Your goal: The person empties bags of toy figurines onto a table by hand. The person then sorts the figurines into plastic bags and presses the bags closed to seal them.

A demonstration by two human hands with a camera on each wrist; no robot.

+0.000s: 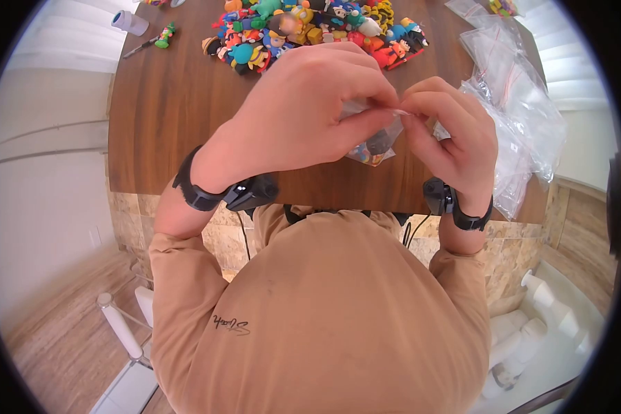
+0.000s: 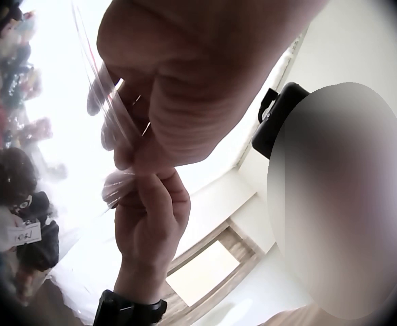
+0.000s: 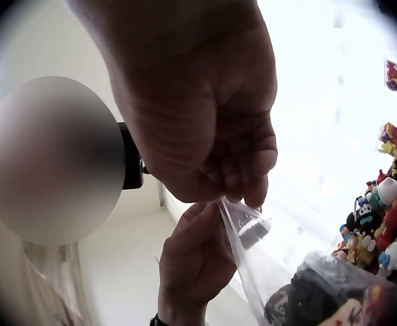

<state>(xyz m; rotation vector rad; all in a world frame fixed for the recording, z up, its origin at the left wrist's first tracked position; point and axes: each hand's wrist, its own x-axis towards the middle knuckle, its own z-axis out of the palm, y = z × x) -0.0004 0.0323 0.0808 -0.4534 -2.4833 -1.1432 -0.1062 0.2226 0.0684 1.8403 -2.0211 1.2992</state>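
Both hands meet above the table at the top edge of a clear plastic bag (image 1: 396,135). My left hand (image 1: 303,107) pinches that edge between thumb and fingers, and my right hand (image 1: 460,130) pinches it close beside. Below them hangs the bag's body, partly hidden behind the left hand in the head view. Inside it, the right wrist view shows dark and coloured toy figures (image 3: 310,295). A small white printed label (image 2: 25,234) lies against dark figures in the left wrist view.
Colourful toy figures (image 1: 290,27) are heaped at the table's far side. Several clear plastic bags (image 1: 521,124) lie along the right. A white cylinder (image 1: 130,23) and a green figure (image 1: 165,36) stand at the far left of the wooden table (image 1: 159,117).
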